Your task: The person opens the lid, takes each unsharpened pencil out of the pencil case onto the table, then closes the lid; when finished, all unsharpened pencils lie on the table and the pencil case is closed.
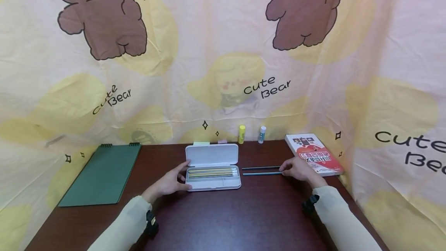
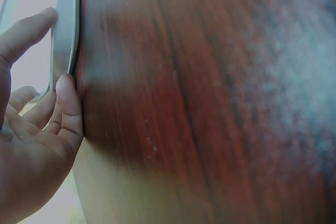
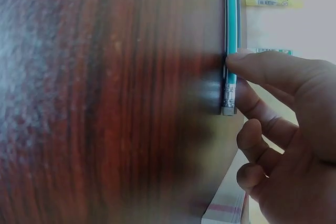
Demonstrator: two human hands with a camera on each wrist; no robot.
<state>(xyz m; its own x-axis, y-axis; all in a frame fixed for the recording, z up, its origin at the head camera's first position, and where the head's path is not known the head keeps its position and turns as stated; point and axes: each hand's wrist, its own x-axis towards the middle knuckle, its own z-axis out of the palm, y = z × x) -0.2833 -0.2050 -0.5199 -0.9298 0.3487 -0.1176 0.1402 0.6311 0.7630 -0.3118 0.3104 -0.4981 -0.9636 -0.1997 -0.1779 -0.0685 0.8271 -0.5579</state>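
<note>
A white pencil case [image 1: 213,188] stands with its lid raised at the middle of the table. Several striped pencils [image 1: 210,172] lie side by side in its back compartment. My left hand [image 1: 170,179] holds the case by its left end, thumb at the front corner and fingers toward the hinge. To the right of the case, my right hand [image 1: 297,169] pinches a teal pencil [image 3: 231,19] near its eraser end, between thumb and index finger. Just behind that pencil lies a second, darker pencil [image 1: 259,167], roughly parallel to it.
A green spiral-bound pad [image 1: 101,175] lies at the left. At the back stand a yellow glue stick [image 1: 241,134] and a white-and-blue one [image 1: 262,134]. A red-and-white book [image 1: 324,165] is beyond the right hand. A printed curtain [image 1: 223,49] hangs behind the table [image 1: 223,220].
</note>
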